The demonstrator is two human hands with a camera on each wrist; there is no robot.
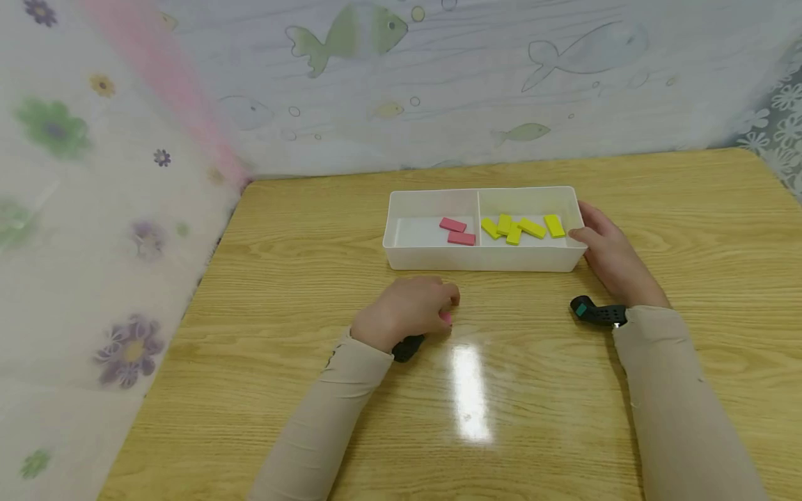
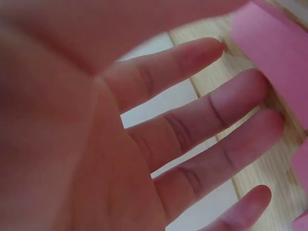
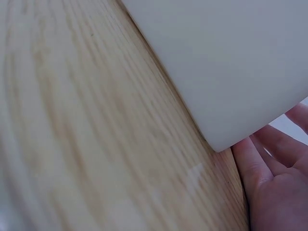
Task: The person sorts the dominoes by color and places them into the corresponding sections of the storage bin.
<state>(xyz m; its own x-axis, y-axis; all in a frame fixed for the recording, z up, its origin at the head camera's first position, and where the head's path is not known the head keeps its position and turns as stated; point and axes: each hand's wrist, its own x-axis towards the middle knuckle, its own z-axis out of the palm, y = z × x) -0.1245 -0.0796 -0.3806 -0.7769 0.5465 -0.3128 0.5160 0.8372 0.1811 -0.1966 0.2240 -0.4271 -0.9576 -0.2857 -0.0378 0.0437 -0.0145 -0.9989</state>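
Observation:
In the head view, a white two-compartment box (image 1: 432, 259) stands on the table. Two pink blocks (image 1: 461, 239) lie in its left compartment and several yellow blocks (image 1: 532, 228) in the right one. My right hand (image 1: 617, 261) holds the box's right end, thumb over the rim; the right wrist view shows fingers along the box wall (image 3: 226, 72). In front of the box, my left hand (image 1: 410, 309) is low over the table with fingers spread, around a pink block (image 1: 445, 317). The left wrist view shows pink blocks (image 2: 274, 53) just beyond the fingertips, partly cut off.
The wooden table (image 1: 282, 236) runs back to a wall covering with fish drawings (image 1: 363, 38). A flowered covering (image 1: 131, 348) borders the table's left side. Dark wrist straps (image 1: 598, 312) sit at both sleeves. A bright reflection lies on the table between the arms.

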